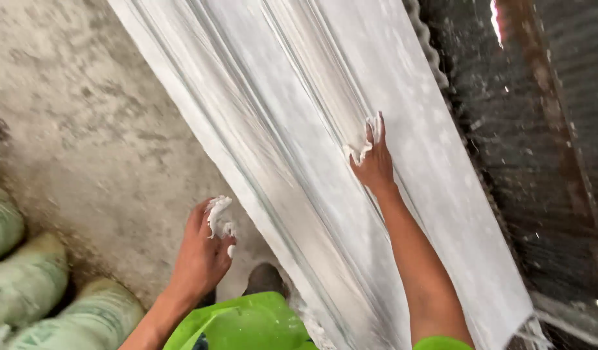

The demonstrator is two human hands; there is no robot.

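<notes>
The right hand (375, 162) presses flat against a long white moulded panel (299, 129), its grip nearly closed around a small wad of wet white plaster paste (358, 152) that squeezes out past the fingertips where it meets a raised ridge. The left hand (205, 249) hangs off the panel, just beside its lower edge, fingers curled loosely around another lump of the same white paste (219, 217), with smears on the fingertips. The panel leans diagonally across the view, from upper left to lower right, and looks like a cast plaster cornice length: parallel ridges and grooves run its whole length, the surface chalky and matt with faint streaks. Judging by how it lies, most of the surface already looks even and coated, and the working seems confined to patching along the ridge line under the right hand; how much remains further down cannot be told. Below the panel is a rough, stained concrete floor (85, 129), with pale green filled sacks (33, 285) at the lower left. To the right stands dark corrugated sheet metal (539, 129) speckled with white splashes. A bright green garment (247, 324) and a dark shoe (265, 279) show at the bottom.
</notes>
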